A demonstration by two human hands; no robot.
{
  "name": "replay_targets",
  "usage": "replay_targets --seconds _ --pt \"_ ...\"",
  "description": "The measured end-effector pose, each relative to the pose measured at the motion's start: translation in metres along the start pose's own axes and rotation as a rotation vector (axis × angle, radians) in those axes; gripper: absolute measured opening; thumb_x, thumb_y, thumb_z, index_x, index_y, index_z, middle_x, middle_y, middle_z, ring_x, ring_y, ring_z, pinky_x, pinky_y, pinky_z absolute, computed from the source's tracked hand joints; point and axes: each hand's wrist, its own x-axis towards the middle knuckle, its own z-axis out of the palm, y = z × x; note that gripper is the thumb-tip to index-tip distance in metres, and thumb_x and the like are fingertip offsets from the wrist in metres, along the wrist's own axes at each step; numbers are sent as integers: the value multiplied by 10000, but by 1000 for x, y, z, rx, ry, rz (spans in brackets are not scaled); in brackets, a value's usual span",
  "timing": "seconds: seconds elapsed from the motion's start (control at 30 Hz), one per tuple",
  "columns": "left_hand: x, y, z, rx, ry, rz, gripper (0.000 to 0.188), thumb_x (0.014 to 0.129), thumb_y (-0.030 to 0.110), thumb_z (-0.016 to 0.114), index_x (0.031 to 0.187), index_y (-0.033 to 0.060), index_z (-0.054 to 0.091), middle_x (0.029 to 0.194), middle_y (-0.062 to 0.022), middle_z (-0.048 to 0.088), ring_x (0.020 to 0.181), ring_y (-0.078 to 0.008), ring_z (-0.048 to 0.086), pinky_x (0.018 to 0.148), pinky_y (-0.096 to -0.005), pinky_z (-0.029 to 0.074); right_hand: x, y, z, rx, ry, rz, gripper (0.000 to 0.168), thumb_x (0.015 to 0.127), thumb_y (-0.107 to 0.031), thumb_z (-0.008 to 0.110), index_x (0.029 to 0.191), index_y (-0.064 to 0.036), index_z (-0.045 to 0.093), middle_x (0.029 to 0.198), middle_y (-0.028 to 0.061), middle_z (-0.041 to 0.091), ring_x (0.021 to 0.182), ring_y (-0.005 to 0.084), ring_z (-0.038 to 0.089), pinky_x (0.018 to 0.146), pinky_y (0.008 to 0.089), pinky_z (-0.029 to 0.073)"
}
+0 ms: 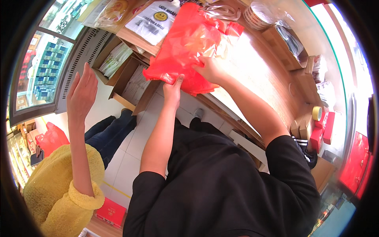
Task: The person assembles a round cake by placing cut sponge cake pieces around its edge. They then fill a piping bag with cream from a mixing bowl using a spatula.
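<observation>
A red plastic bag point(185, 47), crumpled and shiny, lies over the wooden counter and hangs past its near edge. Its lower edge is pinched by my left hand point(172, 90), thumb on top. Higher up on the right side, my right hand point(211, 69) grips the red plastic, its fingertips partly hidden in the folds. Just left of the red bag, a white plastic bag point(151, 22) with a yellow smiley face and printing lies flat on the counter. Whether the red plastic is one bag or several cannot be made out.
Another person in a yellow fleece point(59, 183) stands at left, with a raised hand point(83, 94) near mine. Open cartons point(134, 86) of white bags sit below the counter point(266, 74). Tape rolls point(257, 16) and a cardboard box point(284, 47) line its far side.
</observation>
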Motion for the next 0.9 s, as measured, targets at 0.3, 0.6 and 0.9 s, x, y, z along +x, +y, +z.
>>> replay_targets --seconds 0.3,0.6,0.9 --pt "2 -1 -15 14 -18 -264 407 859 202 625 1194 2 511 1147 -54 570 991 -145 559 811 -320 462 18 31 -24 379 107 -121 286 836 -241 570 950 21 591 759 172 623 718 273 610 664 372 462" --pt "8 -25 -17 228 119 -89 277 857 181 602 1029 -36 606 1003 -95 637 914 -170 584 807 -325 443 27 -71 -182 -86 357 -535 269 857 -253 521 977 -18 573 774 150 608 717 249 596 671 348 459" --pt "2 -21 -22 303 122 -99 293 860 144 601 1087 -41 576 1073 -96 612 955 -178 569 844 -320 430 10 -159 -224 -272 271 -818 261 825 -259 525 907 -19 588 789 134 626 772 281 610 705 383 470"
